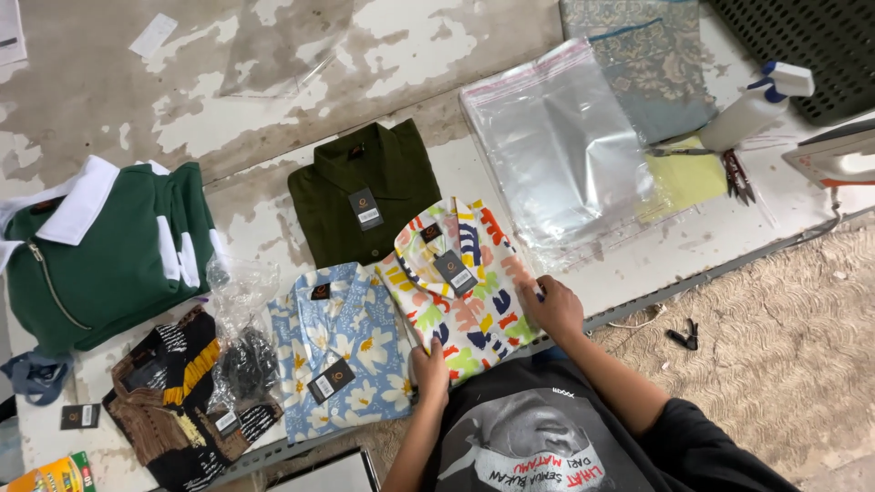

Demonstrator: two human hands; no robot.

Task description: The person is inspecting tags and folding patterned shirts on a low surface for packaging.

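The colourful patterned shirt [460, 282] lies folded at the worktop's [638, 264] near edge, with bare surface only beyond the right hand [553, 308]. Both hands pinch its near corners, the left hand [430, 372] beside one blue floral shirt [342, 351]. One dark green shirt [365, 187] lies beyond them.

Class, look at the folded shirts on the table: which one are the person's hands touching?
The white shirt with bright multicoloured shapes. The left hand and right hand rest on its edges; the dark green shirt and blue flowered shirt lie untouched.
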